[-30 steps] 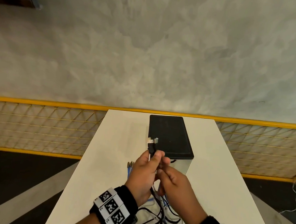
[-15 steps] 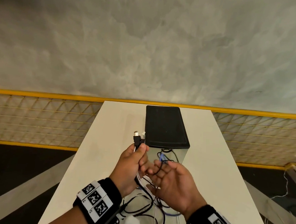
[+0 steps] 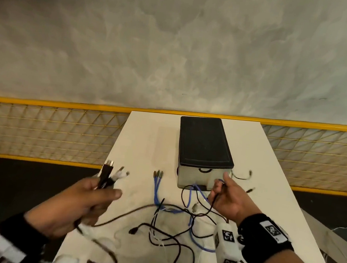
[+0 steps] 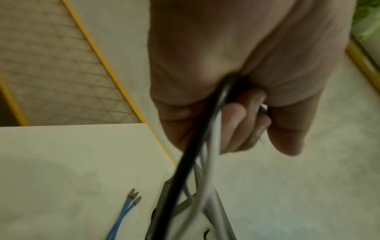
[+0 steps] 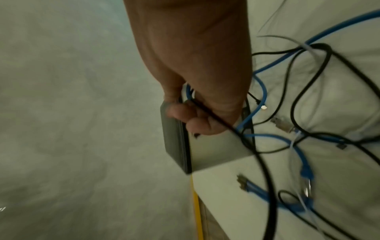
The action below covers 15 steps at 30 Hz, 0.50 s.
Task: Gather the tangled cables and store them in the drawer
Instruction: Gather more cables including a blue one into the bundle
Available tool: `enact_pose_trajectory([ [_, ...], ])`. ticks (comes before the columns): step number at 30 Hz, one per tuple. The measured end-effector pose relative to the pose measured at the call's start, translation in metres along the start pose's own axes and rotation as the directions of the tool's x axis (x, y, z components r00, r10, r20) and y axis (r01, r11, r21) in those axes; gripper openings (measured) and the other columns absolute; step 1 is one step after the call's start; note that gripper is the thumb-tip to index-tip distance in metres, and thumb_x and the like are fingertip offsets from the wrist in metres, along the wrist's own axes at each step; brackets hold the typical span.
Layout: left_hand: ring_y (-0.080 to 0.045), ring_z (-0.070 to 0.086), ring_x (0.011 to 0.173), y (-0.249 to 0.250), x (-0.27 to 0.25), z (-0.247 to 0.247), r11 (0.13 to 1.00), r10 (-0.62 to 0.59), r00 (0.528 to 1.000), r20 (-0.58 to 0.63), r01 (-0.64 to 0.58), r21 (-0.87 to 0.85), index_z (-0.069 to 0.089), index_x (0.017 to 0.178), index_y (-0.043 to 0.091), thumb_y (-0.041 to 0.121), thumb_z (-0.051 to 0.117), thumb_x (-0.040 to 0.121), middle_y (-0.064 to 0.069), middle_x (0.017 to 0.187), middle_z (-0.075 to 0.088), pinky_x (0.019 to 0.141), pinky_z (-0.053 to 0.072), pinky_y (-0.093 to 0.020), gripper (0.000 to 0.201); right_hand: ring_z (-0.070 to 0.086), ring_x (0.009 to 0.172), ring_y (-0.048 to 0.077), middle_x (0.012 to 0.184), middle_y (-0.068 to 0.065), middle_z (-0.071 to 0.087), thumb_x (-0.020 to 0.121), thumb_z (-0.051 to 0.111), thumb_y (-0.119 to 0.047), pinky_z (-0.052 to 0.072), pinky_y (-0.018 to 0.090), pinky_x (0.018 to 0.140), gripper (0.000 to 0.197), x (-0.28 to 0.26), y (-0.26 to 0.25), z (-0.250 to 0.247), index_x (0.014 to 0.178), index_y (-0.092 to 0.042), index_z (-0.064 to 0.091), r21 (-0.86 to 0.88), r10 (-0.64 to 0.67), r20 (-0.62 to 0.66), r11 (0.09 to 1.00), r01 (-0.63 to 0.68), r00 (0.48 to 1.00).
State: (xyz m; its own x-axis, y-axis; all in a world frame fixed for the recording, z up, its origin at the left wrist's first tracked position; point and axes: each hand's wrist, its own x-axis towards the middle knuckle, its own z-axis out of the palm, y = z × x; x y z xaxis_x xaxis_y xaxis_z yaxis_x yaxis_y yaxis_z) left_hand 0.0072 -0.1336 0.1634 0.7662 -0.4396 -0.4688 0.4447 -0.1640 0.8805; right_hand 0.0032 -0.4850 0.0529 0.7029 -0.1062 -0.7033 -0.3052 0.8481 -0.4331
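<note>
Black, blue and white cables (image 3: 171, 215) lie tangled on the white table (image 3: 141, 141) in front of a small drawer box (image 3: 203, 145) with a black top and a grey front. My left hand (image 3: 89, 199) is out over the table's left edge and grips a bundle of black and white cable ends (image 3: 109, 174), plugs pointing up. In the left wrist view the same bundle (image 4: 197, 146) runs through its curled fingers. My right hand (image 3: 224, 194) is just in front of the drawer's right corner and pinches a thin black cable (image 3: 213, 204), which also crosses the fingers (image 5: 197, 120) in the right wrist view.
Blue cables with metal tips (image 3: 157, 179) lie left of the drawer. Two short black leads (image 3: 242, 176) lie to the drawer's right. A yellow mesh fence (image 3: 51, 133) runs behind the table, under a grey wall. The floor (image 3: 15, 184) beside the table is dark.
My hands were together in front of the drawer. They have drawn apart: the left swung out left with its cable ends, the right went right with the thin black cable.
</note>
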Motion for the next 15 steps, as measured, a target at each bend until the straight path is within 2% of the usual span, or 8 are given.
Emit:
enact_pose_trajectory([
  [3, -0.009, 0.021, 0.045, 0.002, 0.034, 0.044, 0.985, 0.158, 0.985, -0.067, -0.153, 0.081, 0.057, 0.063, 0.025, 0.027, 0.081, 0.073, 0.003, 0.056, 0.032, 0.042, 0.015, -0.022, 0.026, 0.049, 0.045, 0.011, 0.056, -0.002, 0.052, 0.093, 0.055, -0.024, 0.047, 0.024, 0.049, 0.026, -0.01, 0.023, 0.017, 0.069, -0.013, 0.058, -0.122, 0.065, 0.1, 0.991, -0.053, 0.993],
  [5, -0.006, 0.031, 0.043, -0.004, 0.061, 0.084, 0.954, 0.267, 0.959, -0.097, -0.249, 0.169, 0.062, 0.067, 0.023, 0.02, 0.078, 0.08, 0.012, 0.054, 0.043, 0.041, 0.024, -0.019, 0.02, 0.062, 0.055, 0.015, 0.067, 0.004, 0.066, 0.091, 0.053, -0.016, 0.052, 0.03, 0.059, 0.02, -0.018, 0.037, 0.026, 0.076, -0.011, 0.066, -0.163, 0.088, 0.128, 0.984, -0.067, 0.988],
  [7, -0.003, 0.051, 0.049, -0.014, 0.083, 0.116, 0.912, 0.35, 0.935, -0.055, -0.327, 0.247, 0.064, 0.072, 0.018, 0.022, 0.077, 0.079, 0.013, 0.056, 0.058, 0.051, 0.041, -0.019, 0.015, 0.069, 0.064, 0.02, 0.079, 0.01, 0.071, 0.097, 0.047, -0.018, 0.054, 0.035, 0.068, 0.027, -0.022, 0.043, 0.029, 0.086, -0.008, 0.07, -0.181, 0.073, 0.148, 0.982, -0.046, 0.986],
  [9, -0.012, 0.067, 0.072, -0.029, 0.099, 0.134, 0.872, 0.341, 0.94, -0.014, -0.311, 0.379, 0.069, 0.086, 0.017, 0.033, 0.077, 0.069, 0.004, 0.076, 0.072, 0.068, 0.053, -0.031, 0.024, 0.065, 0.063, 0.02, 0.073, 0.01, 0.068, 0.099, 0.042, -0.019, 0.052, 0.034, 0.067, 0.03, -0.03, 0.046, 0.031, 0.094, -0.006, 0.068, -0.177, 0.057, 0.167, 0.984, -0.027, 0.984],
  [10, -0.014, 0.068, 0.08, -0.036, 0.105, 0.136, 0.848, 0.328, 0.944, -0.027, -0.282, 0.449, 0.069, 0.091, 0.02, 0.035, 0.076, 0.066, 0.003, 0.083, 0.073, 0.073, 0.054, -0.032, 0.03, 0.062, 0.061, 0.018, 0.069, 0.009, 0.067, 0.099, 0.041, -0.019, 0.05, 0.033, 0.065, 0.03, -0.032, 0.047, 0.032, 0.094, -0.005, 0.068, -0.175, 0.053, 0.172, 0.984, -0.023, 0.984],
  [12, -0.008, 0.065, 0.08, -0.046, 0.109, 0.135, 0.821, 0.339, 0.938, -0.067, -0.26, 0.509, 0.066, 0.09, 0.027, 0.03, 0.075, 0.066, 0.008, 0.082, 0.069, 0.071, 0.051, -0.026, 0.025, 0.064, 0.066, 0.018, 0.074, 0.008, 0.07, 0.096, 0.043, -0.021, 0.047, 0.035, 0.07, 0.029, -0.038, 0.051, 0.032, 0.098, -0.007, 0.069, -0.196, 0.055, 0.202, 0.98, -0.014, 0.978],
  [14, -0.004, 0.061, 0.07, -0.05, 0.109, 0.135, 0.777, 0.377, 0.926, -0.024, -0.302, 0.553, 0.062, 0.075, 0.032, 0.022, 0.07, 0.071, 0.012, 0.071, 0.065, 0.065, 0.048, -0.025, 0.013, 0.064, 0.072, 0.022, 0.078, 0.009, 0.071, 0.089, 0.05, -0.027, 0.044, 0.038, 0.077, 0.029, -0.04, 0.055, 0.03, 0.096, -0.01, 0.072, -0.264, 0.082, 0.216, 0.964, -0.022, 0.973],
  [15, -0.001, 0.058, 0.064, -0.051, 0.108, 0.135, 0.76, 0.382, 0.924, 0.022, -0.328, 0.562, 0.06, 0.068, 0.035, 0.019, 0.068, 0.073, 0.013, 0.066, 0.063, 0.063, 0.046, -0.025, 0.018, 0.066, 0.072, 0.024, 0.078, 0.011, 0.072, 0.088, 0.052, -0.027, 0.045, 0.039, 0.078, 0.028, -0.038, 0.055, 0.03, 0.09, -0.011, 0.073, -0.28, 0.097, 0.203, 0.959, -0.037, 0.974],
])
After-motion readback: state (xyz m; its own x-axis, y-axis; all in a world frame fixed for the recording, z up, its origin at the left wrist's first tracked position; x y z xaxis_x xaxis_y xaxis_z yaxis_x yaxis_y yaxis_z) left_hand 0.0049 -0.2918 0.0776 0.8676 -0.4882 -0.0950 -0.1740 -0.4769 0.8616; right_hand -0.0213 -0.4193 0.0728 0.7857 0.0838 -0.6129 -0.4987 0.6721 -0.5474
